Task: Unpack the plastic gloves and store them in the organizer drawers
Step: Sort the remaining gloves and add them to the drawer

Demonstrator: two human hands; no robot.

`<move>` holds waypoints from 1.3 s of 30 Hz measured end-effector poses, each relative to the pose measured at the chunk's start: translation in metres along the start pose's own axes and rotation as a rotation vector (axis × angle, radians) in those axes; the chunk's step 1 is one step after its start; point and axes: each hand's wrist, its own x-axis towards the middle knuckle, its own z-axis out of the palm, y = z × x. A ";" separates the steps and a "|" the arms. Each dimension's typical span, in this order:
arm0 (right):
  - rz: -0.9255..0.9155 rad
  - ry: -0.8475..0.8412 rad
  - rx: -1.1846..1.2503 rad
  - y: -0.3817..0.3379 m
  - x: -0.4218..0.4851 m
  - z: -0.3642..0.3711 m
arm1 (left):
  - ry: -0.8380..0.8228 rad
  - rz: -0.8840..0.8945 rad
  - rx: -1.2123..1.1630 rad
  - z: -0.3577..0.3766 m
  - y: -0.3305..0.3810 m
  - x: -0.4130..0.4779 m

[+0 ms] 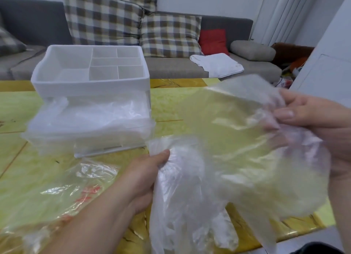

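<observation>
The plastic gloves (pixel 218 159) are held up over the near right part of the table (pixel 171 105), between the person's two hands. They are thin, clear and slightly milky, so the yellow-green tabletop shows through them. At their left edge the left hand (pixel 144 177) grips a thicker white sheaf, thumb on top and the other fingers hidden beneath. Floppy glove fingers hang down from it towards the table's near edge. A single sheet is spread from there up to the right, blurred and creased. The right hand (pixel 319 124) pinches its bunched end between thumb and curled fingers.

At the far left, an empty clear bag (pixel 62 187) with red print lies crumpled on the table, partly under the left forearm. Behind it stands the white organizer (pixel 91 64), its top tray divided into compartments. Its clear drawer (pixel 91 121) is pulled out towards the person, with rumpled clear film inside. The spread glove veils the table to the right of the drawer.

Beyond the table is a grey sofa (pixel 171 66) with plaid cushions (pixel 106 16), a red cushion (pixel 212 41) and a white cloth (pixel 218 64).
</observation>
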 end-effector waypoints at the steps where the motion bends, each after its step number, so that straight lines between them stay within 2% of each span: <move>1: 0.060 0.002 0.046 0.010 0.004 0.001 | -0.025 0.001 -0.010 -0.001 0.000 0.001; 5: 0.268 0.164 -0.127 0.055 0.026 0.016 | -0.122 0.042 -0.062 -0.001 0.000 0.000; 8: 0.356 0.249 -0.241 0.085 0.037 0.025 | -0.195 0.040 -0.105 0.000 0.003 -0.003; 11: 0.298 0.296 -0.430 0.100 0.042 0.023 | -0.133 -0.010 -0.137 -0.004 0.003 0.002; 15: 0.187 0.390 -0.522 0.106 0.046 0.020 | -0.108 -0.082 -0.086 -0.005 0.001 0.006; 19: 0.178 0.427 -0.529 0.109 0.045 0.023 | -0.120 -0.085 -0.085 -0.007 0.001 0.007; 23: 0.259 0.314 -0.448 0.110 0.045 0.022 | -0.159 -0.087 -0.102 -0.007 0.004 0.007; 26: 0.273 0.349 -0.433 0.113 0.045 0.021 | -0.173 -0.117 -0.092 -0.006 0.006 0.001; 32: 0.251 0.402 -0.436 0.111 0.046 0.022 | -0.192 -0.071 -0.112 -0.007 0.010 0.003; 36: 0.251 0.403 -0.442 0.112 0.046 0.022 | -0.299 -0.004 -0.155 -0.007 0.013 -0.005; 39: 0.231 0.404 -0.460 0.113 0.047 0.022 | -0.288 0.074 -0.075 -0.003 0.012 -0.013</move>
